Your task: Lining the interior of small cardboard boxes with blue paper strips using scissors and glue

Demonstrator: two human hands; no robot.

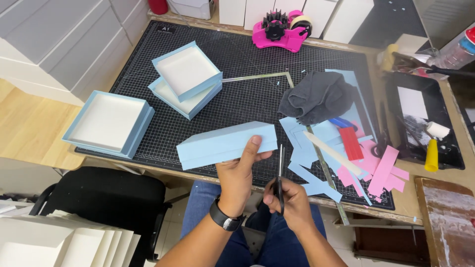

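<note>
At the near edge of the black cutting mat (237, 69), the left hand (237, 180) is closed on a folded light-blue card sheet (225, 144), thumb on top, holding it just above the mat. Just right of that sheet, the right hand (289, 202) is wrapped around the handles of scissors (280, 173), blades pointing up toward the sheet's right end. Beyond the sheet on the mat lie stacked light-blue box trays (187, 78); right of it, blue and pink paper offcuts (366, 165) and a grey cloth (316, 96).

three blue box trays (187, 69), perhaps more, one scissors (280, 178)
</note>
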